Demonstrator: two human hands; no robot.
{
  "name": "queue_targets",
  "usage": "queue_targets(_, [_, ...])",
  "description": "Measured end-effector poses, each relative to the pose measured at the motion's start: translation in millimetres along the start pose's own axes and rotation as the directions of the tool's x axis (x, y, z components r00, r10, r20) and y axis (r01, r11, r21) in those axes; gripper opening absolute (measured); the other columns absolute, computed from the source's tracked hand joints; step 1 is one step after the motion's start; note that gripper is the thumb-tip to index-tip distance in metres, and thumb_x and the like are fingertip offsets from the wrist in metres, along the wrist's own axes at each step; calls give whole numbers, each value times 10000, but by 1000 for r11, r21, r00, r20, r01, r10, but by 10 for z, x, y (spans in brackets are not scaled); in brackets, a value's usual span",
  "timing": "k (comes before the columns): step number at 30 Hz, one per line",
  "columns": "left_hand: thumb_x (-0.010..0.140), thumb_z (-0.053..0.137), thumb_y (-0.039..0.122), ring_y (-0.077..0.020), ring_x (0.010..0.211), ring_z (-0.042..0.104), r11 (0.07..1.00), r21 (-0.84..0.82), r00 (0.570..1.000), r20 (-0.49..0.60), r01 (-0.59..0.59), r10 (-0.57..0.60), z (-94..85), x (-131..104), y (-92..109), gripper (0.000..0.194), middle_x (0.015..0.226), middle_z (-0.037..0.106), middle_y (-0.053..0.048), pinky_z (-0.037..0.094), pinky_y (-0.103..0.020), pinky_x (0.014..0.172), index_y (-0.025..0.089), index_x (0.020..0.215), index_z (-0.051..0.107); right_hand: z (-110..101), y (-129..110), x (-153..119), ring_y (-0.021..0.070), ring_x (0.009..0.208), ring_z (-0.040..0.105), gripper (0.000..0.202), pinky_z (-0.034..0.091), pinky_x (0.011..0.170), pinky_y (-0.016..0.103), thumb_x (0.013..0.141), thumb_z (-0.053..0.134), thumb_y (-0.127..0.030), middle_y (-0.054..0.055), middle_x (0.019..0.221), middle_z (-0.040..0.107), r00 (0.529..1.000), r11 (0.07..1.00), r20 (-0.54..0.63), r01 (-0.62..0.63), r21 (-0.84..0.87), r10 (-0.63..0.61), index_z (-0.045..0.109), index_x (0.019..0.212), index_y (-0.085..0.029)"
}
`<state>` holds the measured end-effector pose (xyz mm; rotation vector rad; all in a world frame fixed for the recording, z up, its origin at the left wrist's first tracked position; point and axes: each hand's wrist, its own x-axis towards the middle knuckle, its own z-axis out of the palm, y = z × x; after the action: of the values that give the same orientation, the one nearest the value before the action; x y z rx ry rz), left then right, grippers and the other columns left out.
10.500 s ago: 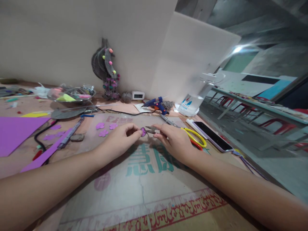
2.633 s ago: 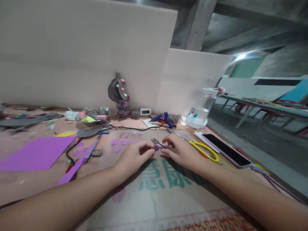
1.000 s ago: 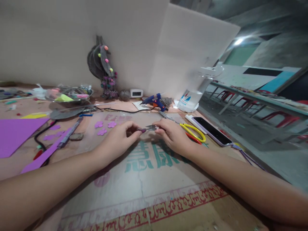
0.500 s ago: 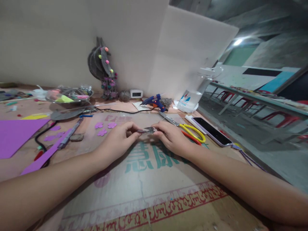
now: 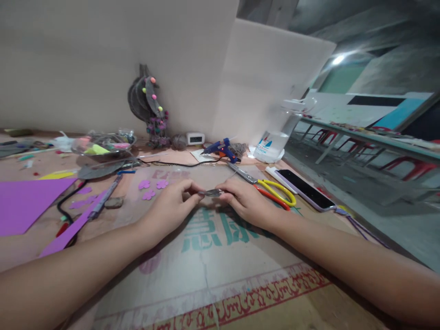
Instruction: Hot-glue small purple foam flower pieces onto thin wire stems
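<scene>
A small, dark grey, flat piece [image 5: 211,193] is stretched between my two hands over the middle of the board; its exact kind is too small to tell. My left hand [image 5: 178,201] pinches its left end between thumb and forefinger. At the other end, my right hand [image 5: 242,199] grips it with closed fingertips. Beside my left hand lie purple flower cutouts [image 5: 148,195]. Just beyond my right hand are scissors [image 5: 275,192] with yellow and orange handles. The blue glue gun [image 5: 223,149] rests behind both hands, its small red light lit.
A phone [image 5: 305,190] lies at the right table edge, with a clear plastic jug [image 5: 270,144] behind it. Purple foam sheets [image 5: 30,201], a pen [image 5: 106,195] and a bowl of craft bits [image 5: 103,149] sit left. A grey decorated ornament [image 5: 144,98] stands against the wall.
The grey piece has tilted slightly between my fingertips and shows more of its flat side. Both hands keep their pinch; the whole view has shifted a little.
</scene>
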<state>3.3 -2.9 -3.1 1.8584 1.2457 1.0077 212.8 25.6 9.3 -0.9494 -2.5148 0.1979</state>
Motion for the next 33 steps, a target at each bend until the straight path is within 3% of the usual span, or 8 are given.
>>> queue_targets(24, [814, 508, 248, -201, 818, 655, 999, 32, 1000, 1, -9, 9, -7, -13, 46, 132, 858, 696, -36, 493, -311, 713, 191, 861, 618, -4, 8, -2, 180, 783, 575, 251, 446, 730, 309, 932, 422, -257, 93, 856, 658, 999, 1000, -40, 2, 21, -1, 634, 963, -127])
queue_targets(33, [834, 509, 312, -194, 817, 644, 999, 34, 1000, -3, 16, -16, 0, -2, 27, 188, 878, 700, -44, 484, -307, 723, 184, 900, 629, 40, 86, -8, 191, 873, 593, 245, 463, 768, 329, 941, 387, -297, 81, 951, 644, 962, 985, -240, -95, 143, 128, 573, 1019, -159])
